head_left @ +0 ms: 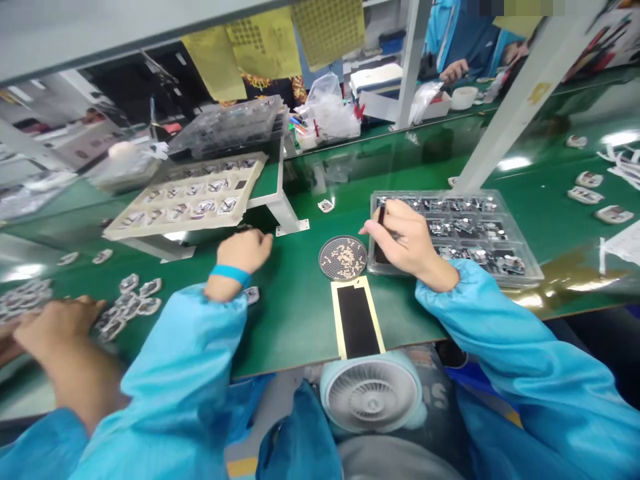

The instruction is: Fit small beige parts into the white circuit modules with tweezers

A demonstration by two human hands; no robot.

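My right hand [403,237] is closed around a dark, slim stick-like tool [382,214], too blurred to name. It hovers over the left edge of a clear plastic tray [527,270] filled with small electronic parts. Left of it lies a round black mesh dish [327,265] strewn with tiny tan pieces. A black pad with a yellow border [357,320] sits just below the dish. My left hand [245,253], with a blue wristband, has its fingers curled in front of the raised stand [290,217]; whatever they may hold is hidden. One small white-edged part [253,295] lies by my left wrist.
On the stand rests a cream tray [190,223] of similar parts. Another person's hand [60,327] is at far left beside a cluster of parts [130,303]. A slanted white post [525,100] rises behind the clear tray. A small fan [373,393] is at the table's front edge.
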